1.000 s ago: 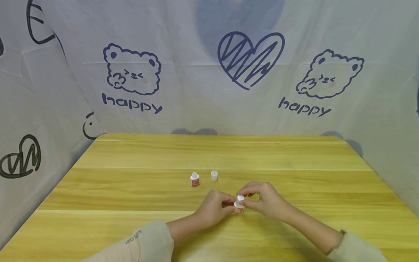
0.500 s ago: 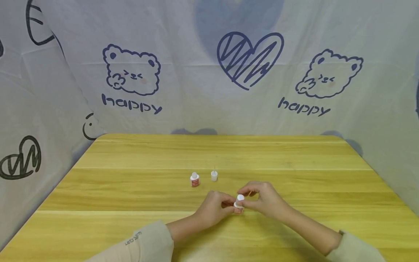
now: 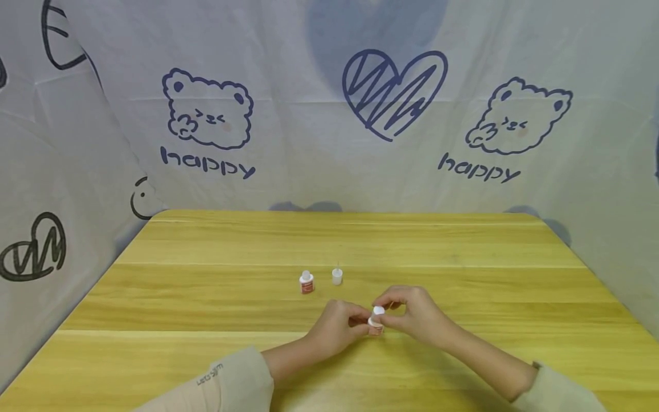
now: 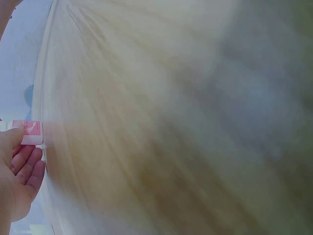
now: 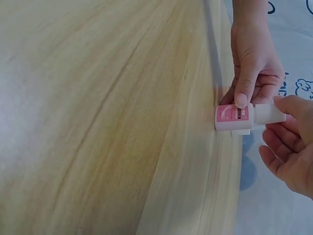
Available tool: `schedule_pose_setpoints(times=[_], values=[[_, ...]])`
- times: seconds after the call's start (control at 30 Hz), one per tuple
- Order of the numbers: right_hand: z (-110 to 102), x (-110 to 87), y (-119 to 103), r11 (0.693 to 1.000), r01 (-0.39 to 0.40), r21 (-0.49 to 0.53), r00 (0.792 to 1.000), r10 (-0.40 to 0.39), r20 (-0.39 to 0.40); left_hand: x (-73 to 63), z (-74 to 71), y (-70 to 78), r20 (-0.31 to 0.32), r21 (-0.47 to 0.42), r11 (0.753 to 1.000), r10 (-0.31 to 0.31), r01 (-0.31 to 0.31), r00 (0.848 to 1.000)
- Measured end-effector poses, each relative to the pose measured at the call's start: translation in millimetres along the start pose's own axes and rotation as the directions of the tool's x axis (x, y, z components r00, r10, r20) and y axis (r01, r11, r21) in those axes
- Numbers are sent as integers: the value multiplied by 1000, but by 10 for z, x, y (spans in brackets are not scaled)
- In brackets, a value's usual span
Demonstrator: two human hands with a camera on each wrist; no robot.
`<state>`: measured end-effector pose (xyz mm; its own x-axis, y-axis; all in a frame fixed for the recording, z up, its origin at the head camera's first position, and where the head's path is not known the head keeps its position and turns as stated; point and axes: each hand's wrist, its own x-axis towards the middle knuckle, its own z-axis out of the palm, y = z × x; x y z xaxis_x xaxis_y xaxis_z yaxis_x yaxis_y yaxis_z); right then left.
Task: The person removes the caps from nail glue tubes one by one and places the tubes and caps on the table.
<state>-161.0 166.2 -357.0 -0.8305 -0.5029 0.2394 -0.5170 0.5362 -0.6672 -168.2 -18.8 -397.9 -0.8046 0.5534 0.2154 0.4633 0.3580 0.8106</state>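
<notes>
A small white bottle [image 3: 375,330] with a pink label stands on the table between both hands. My left hand [image 3: 332,327] grips its body, the thumb lying across the label in the right wrist view. From the right, my right hand [image 3: 419,317] pinches the bottle's white cap [image 5: 268,113] between thumb and fingers. That cap sits on the bottle's neck. Farther back, a second pink-labelled bottle [image 3: 306,285] stands upright with its pale neck bare. Beside it, a loose white cap [image 3: 337,277] rests with a thin stem pointing up.
The wood-grain table [image 3: 206,274] reaches back to a pale hanging cloth [image 3: 298,154] printed with bears, hearts and "happy". More of this cloth hangs at the left and right sides. The second bottle and loose cap stand just beyond my left hand.
Hardly anything differs: both hands stay at the same bottle, with only slight motion of the right fingers at the cap. The second bottle and loose cap have not moved.
</notes>
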Motion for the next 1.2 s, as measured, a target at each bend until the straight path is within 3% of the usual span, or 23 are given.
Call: schedule_pose_setpoints(times=[0.57,0.97,1.2], values=[[-54,6,-24,999,47,1,995,-47,84,1,-8,13,-1,-4,1000,16,-16,1000],[-22,-19,-17,998,38,-46,998,-40,-42,3,-5,14,-1,-2,1000,-6,6,1000],[-1,-18,0,998,25,-53,997,-29,-72,2,5,3,0,-7,1000,4,-4,1000]])
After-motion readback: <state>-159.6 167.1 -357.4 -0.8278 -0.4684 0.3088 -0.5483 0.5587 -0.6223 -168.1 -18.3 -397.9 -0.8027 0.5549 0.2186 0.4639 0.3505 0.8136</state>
